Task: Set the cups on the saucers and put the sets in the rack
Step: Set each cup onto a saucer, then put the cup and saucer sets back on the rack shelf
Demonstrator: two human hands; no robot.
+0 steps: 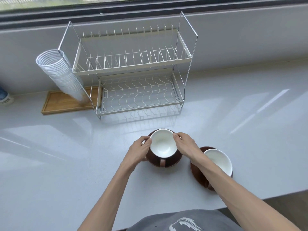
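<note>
A brown cup with a white inside [162, 144] stands on a brown saucer [176, 160] near the middle of the white counter, its handle toward me. My left hand [141, 150] grips the set's left edge and my right hand [183, 142] grips its right edge, fingertips at the cup rim. A second brown cup [220, 160] sits on its saucer [196, 174] to the right, partly hidden by my right forearm. The two-tier wire rack [133, 72] stands behind, both tiers bare.
A tall tilted stack of white disposable cups [61, 72] leans on a wooden tray [63, 102] left of the rack. A window sill wall runs along the back. The counter's front edge lies at lower right.
</note>
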